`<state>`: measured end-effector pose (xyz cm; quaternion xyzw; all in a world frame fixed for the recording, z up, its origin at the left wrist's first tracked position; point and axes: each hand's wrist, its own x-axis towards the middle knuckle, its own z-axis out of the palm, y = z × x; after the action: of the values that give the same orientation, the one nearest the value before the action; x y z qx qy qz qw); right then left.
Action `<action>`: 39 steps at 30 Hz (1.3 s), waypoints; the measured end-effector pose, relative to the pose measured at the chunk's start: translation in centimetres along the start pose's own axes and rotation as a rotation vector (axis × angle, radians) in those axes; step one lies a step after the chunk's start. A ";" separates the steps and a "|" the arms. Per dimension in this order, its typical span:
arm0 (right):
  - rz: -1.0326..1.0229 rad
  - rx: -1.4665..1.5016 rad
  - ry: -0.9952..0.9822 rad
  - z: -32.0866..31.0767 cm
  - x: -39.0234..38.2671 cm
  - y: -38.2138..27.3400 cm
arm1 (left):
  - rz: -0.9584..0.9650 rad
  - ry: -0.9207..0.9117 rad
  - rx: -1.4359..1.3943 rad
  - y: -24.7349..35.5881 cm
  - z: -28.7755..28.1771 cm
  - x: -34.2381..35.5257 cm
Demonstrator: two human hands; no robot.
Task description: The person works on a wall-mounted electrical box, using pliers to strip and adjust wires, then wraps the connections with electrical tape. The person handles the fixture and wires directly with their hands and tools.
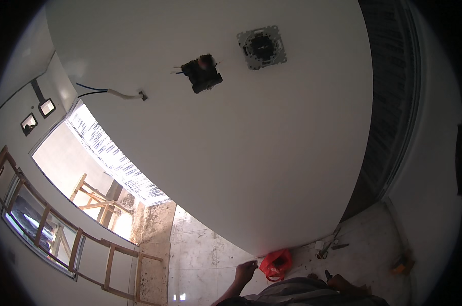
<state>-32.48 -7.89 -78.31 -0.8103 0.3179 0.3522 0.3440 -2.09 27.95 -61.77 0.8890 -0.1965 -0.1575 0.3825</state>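
Note:
Low in the view, my left hand is raised beside a red plastic bag, its fingers drawn together; whether anything small is in them is hidden. At my waist, my right hand closes around a dark, narrow handle-like thing, whose kind I cannot make out. On the white wall above both hands, a square grey switch frame with a black centre is mounted. To its left is a rough dark opening with wire ends at its sides. Further left, a white cable with two dark cores sticks out.
A doorway with film-covered trim lies left, with a wooden trestle beyond it. A wooden ladder runs along the lower left. Tools and cords lie on the floor by the wall. A yellowish tool rests far right.

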 end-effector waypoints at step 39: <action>-0.178 -0.103 0.059 -1.3 4.6 3.2 | 1.693 0.806 -0.036 48.0 -16.6 -6.7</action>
<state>-31.90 -11.99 -82.37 -0.8620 0.2361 0.3121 0.3224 -11.81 11.11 -14.40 0.4319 -0.6283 0.4900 0.4226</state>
